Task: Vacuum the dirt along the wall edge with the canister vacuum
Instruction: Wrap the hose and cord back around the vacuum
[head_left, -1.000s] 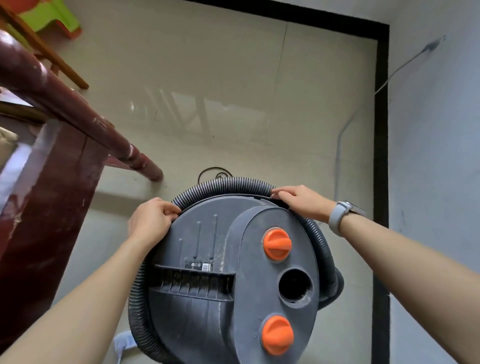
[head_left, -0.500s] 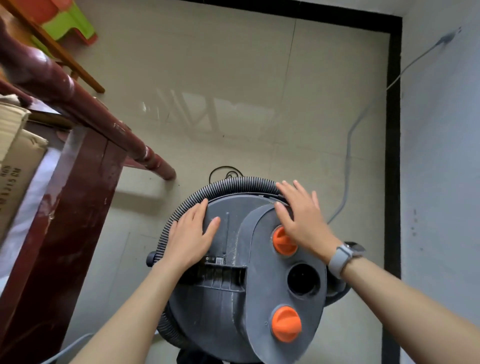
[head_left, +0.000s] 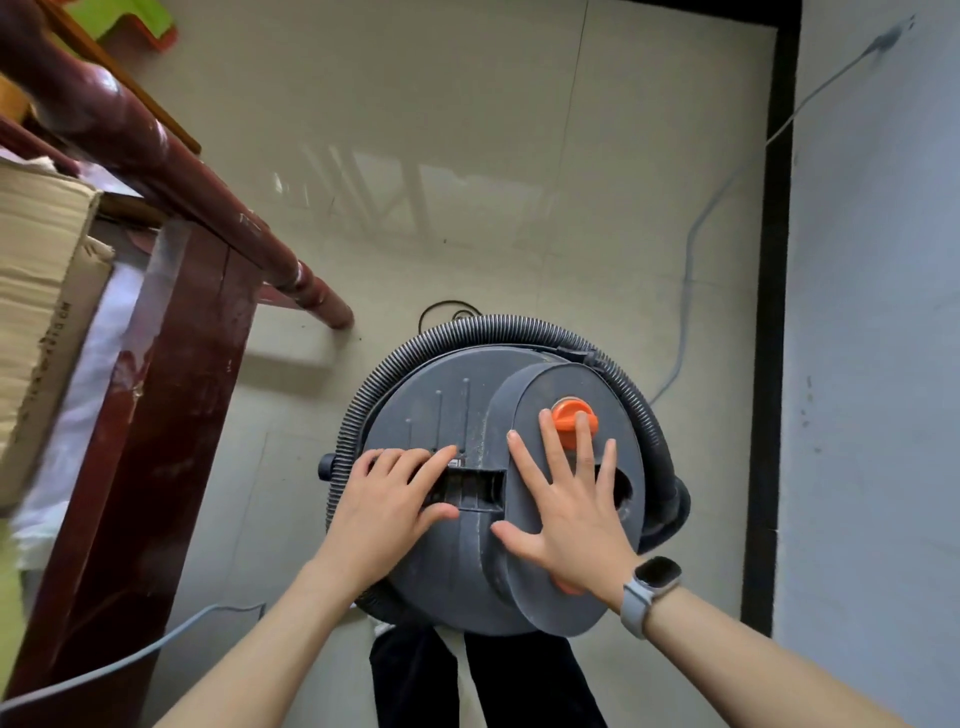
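Dark red wooden furniture (head_left: 171, 364) carries a cardboard box (head_left: 41, 291) at left.

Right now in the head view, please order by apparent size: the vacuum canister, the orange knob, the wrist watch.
1. vacuum canister, largest by far.
2. wrist watch and orange knob look nearly alike; the watch is nearer the camera and fingers partly cover the knob, so I cannot rank them.
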